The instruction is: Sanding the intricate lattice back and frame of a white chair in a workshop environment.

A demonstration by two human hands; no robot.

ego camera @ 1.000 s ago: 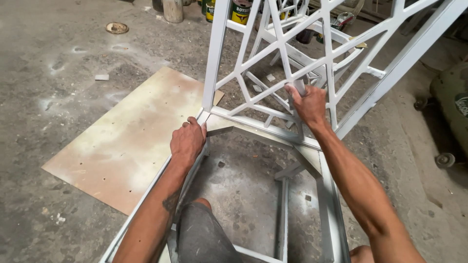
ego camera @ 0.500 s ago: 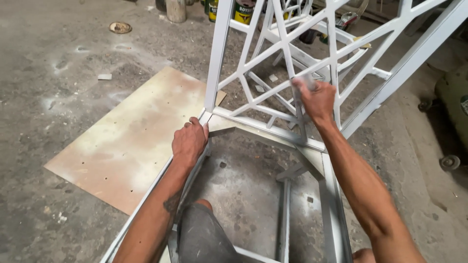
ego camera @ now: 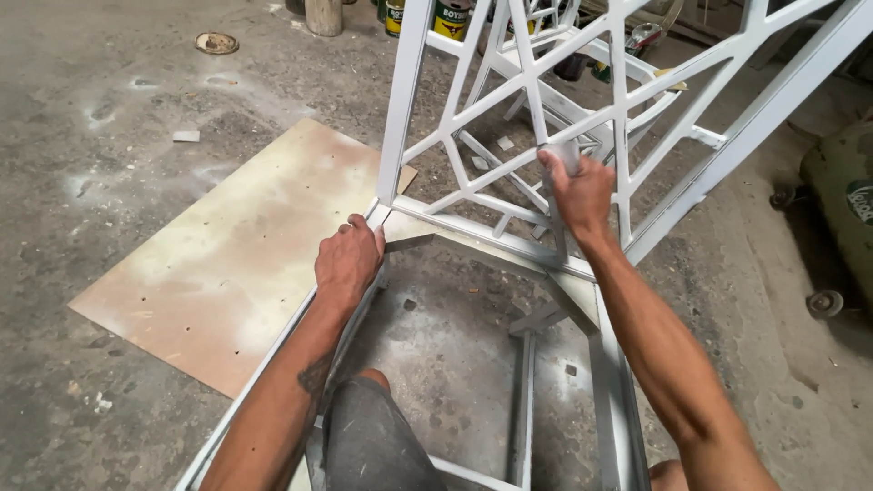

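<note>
A white-painted metal frame [ego camera: 473, 227] with a geometric lattice of bars stands tilted in front of me on the concrete floor. My left hand [ego camera: 348, 261] grips the frame's lower left corner where the upright meets the crossbar. My right hand [ego camera: 575, 191] is higher up, inside the lattice, closed around a small grey pad pressed against a lattice bar. My knee in grey shorts [ego camera: 373, 436] sits inside the lower part of the frame.
A stained plywood sheet [ego camera: 227, 255] lies on the floor to the left. Paint cans [ego camera: 452, 16] and a wooden post [ego camera: 323, 15] stand at the back. A round lid [ego camera: 216, 42] lies far left. A green wheeled machine [ego camera: 841, 209] sits at the right edge.
My right hand has moved up along the lattice bar, from the lower crossbar area to a higher joint. My left hand has stayed on the corner.
</note>
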